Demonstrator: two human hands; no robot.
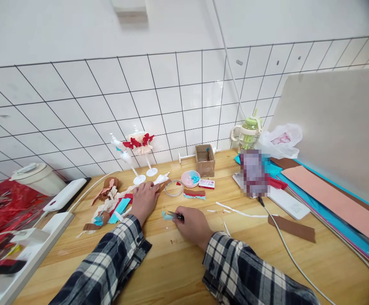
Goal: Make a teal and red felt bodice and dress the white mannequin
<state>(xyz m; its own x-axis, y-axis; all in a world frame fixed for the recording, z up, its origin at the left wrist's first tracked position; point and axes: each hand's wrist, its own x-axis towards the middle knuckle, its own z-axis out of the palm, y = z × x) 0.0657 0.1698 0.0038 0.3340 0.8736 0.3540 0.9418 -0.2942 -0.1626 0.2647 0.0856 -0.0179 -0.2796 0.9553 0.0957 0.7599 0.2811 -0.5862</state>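
My right hand [192, 224] is closed round small dark-handled scissors [178, 216], their blades pointing left. A light-blue scrap of crepe paper [166, 215] is at the blade tips; I cannot tell if it is between them. My left hand [144, 200] reaches forward over the table, fingers stretched out beside a white doll figure [162, 178] lying down. Crumpled paper strips in red, blue and cream [121, 207] lie left of it. Behind stand two white doll figures on round bases, one in a cream and red paper dress [140, 144]. A wire ring [174, 188] lies ahead.
A pink bowl [188, 180] with blue scraps, a small red-white box [207, 184] and a cardboard box [205, 161] stand ahead. At right are a white phone [289, 203], cable, green-lidded bottle [250, 131] and paper sheets [334, 199]. A power strip [41, 250] lies left.
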